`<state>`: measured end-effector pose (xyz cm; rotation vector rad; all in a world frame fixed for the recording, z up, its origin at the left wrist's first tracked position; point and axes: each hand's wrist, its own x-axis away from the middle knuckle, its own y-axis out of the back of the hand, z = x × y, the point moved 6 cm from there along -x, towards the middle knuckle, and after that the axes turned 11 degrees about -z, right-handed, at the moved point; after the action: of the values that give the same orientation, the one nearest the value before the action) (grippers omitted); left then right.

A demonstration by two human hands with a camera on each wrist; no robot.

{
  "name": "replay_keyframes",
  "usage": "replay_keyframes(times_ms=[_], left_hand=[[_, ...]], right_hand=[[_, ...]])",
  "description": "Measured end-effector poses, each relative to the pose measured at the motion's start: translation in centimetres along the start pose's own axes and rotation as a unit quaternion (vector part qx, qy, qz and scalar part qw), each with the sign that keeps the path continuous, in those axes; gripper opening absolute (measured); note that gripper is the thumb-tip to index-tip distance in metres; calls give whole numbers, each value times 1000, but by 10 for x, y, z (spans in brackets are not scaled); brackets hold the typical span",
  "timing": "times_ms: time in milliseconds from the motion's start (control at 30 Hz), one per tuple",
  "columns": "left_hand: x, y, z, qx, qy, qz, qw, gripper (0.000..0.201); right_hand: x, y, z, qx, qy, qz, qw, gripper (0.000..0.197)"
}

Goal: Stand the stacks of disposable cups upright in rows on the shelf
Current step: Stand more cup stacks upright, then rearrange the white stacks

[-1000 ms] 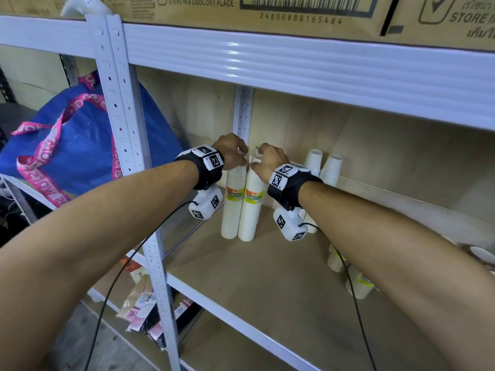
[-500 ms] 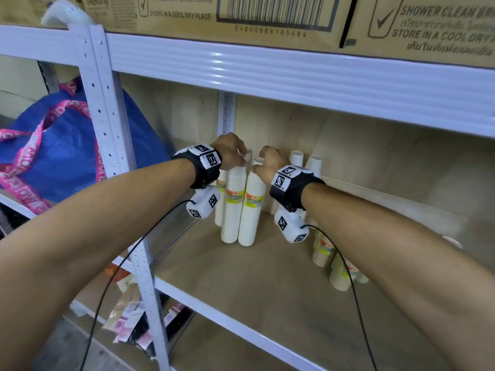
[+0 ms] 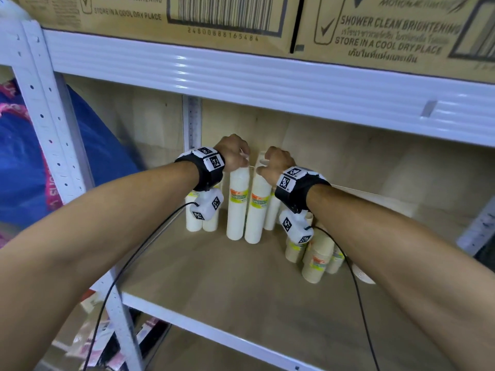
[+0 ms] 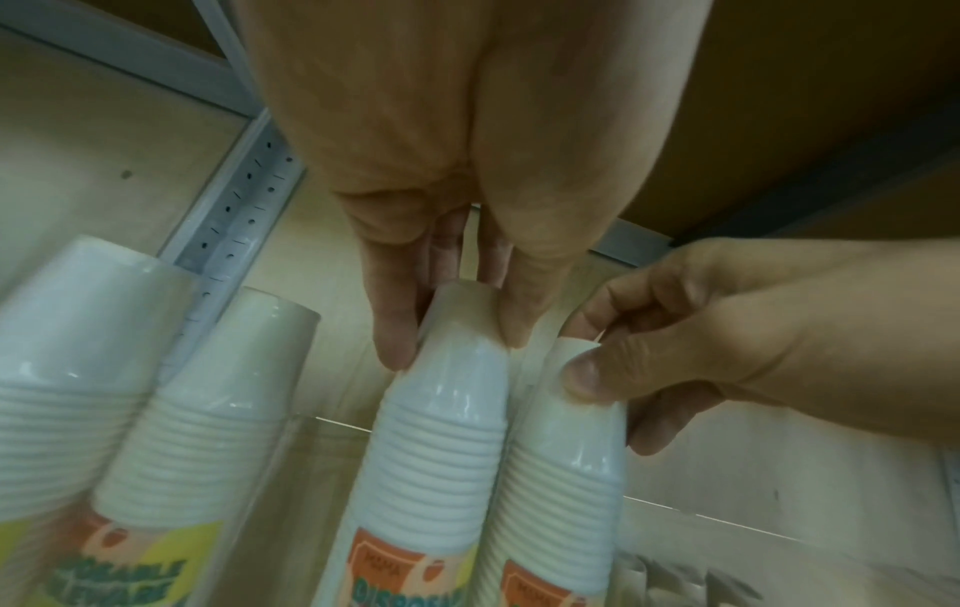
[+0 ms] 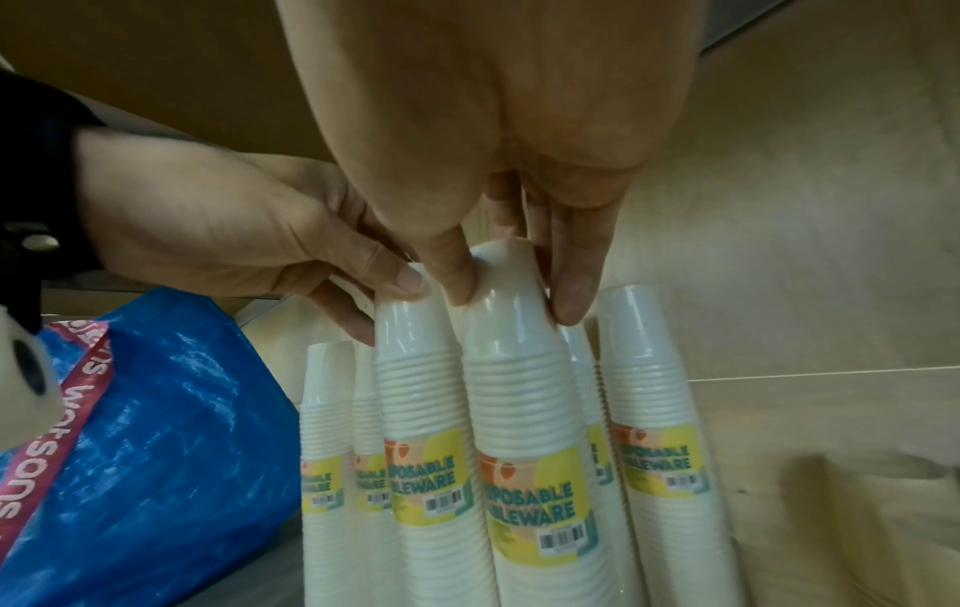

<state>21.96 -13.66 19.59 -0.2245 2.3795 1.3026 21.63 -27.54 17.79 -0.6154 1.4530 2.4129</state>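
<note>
A: where are the cups at?

B: two wrapped stacks upright, touching, on the shelf (image 3: 214, 269). Left hand (image 3: 233, 153) pinches the left stack (image 3: 237, 207) top, right hand (image 3: 276, 163) pinches the right stack (image 3: 257, 210) top. Both grips closed on cups.

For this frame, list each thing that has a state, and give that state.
Left hand: grips top of left cup stack.
Right hand: grips top of right cup stack.
Left cup stack: upright on shelf, wrapped.
Right cup stack: upright, touching the left one.
Beige cup stacks: standing, bunched, right of both.
Blue bag: outside the shelf frame.
</note>
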Motion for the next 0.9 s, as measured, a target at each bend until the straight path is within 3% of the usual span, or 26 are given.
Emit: replay_keyframes(times_ms=[900], left_hand=[[-35, -62, -9, 29, -22, 25, 999, 37]], right_hand=[[-27, -12, -52, 18, -26, 1, 1000, 38]])
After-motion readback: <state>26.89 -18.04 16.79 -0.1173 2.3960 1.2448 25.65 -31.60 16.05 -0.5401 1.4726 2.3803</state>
